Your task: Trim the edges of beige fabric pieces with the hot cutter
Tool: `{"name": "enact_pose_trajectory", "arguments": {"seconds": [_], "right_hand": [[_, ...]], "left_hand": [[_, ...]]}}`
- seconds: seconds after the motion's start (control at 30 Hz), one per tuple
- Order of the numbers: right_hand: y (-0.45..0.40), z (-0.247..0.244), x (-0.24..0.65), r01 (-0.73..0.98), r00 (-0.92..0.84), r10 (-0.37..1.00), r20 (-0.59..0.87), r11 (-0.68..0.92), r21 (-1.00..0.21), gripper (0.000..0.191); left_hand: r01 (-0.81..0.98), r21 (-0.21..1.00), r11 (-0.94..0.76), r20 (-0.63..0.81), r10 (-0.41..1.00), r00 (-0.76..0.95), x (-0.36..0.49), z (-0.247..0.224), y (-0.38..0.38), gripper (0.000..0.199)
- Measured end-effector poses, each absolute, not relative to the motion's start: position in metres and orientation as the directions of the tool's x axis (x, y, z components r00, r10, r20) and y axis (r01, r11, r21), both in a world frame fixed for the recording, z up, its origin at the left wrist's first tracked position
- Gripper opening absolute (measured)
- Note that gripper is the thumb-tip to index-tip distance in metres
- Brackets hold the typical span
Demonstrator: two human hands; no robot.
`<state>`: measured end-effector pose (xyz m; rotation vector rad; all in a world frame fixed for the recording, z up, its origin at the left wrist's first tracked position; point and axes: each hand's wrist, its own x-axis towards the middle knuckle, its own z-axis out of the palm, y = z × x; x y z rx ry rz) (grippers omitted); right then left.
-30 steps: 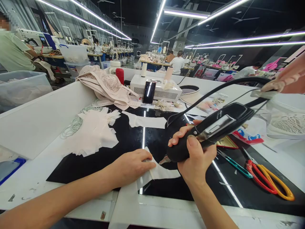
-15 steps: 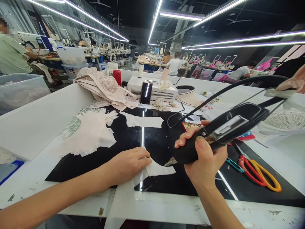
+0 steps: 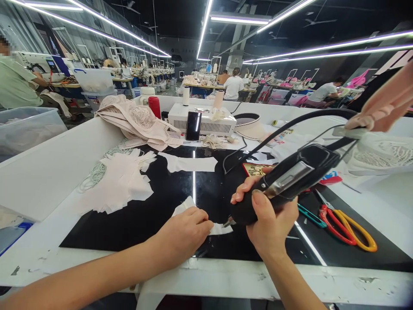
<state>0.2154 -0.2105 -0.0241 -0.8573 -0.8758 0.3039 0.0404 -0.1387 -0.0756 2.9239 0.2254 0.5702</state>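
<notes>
My left hand (image 3: 189, 232) presses and pinches a piece of white fabric (image 3: 221, 229) on the black board (image 3: 155, 224); part of the fabric shows beyond the knuckles. In my right hand (image 3: 271, 219) is a black handheld tool (image 3: 290, 176) with a cable, my fingers wrapped round its body. The tool's metal tip touches or nearly touches the right part of that fabric. Another white strip (image 3: 193, 164) lies farther back on the board. To the left rests a pile of pale fabric pieces (image 3: 122, 183).
Red and orange-handled scissors (image 3: 348, 226) and a teal tool (image 3: 311, 215) lie right of my right hand. Behind the board are a phone (image 3: 194, 125), a white box (image 3: 206, 118) and stacked lace cups (image 3: 135, 118). Another person's hand (image 3: 371, 118) is near the cable at right.
My left hand has moved slightly right and down along the fabric, which is now more bunched. The tool and my right hand have shifted slightly left; the hand at the cable has moved left.
</notes>
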Motion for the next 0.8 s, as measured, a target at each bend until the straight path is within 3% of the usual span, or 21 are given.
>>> {"name": "enact_pose_trajectory", "arguments": {"seconds": [0.8], "right_hand": [[-0.197,-0.02,0.203,0.047,0.655,0.567,0.499,0.629,-0.776,0.042]], "left_hand": [[0.112,0.181,-0.977,0.415,0.18,0.892,0.032,-0.087,-0.142,0.02]]}}
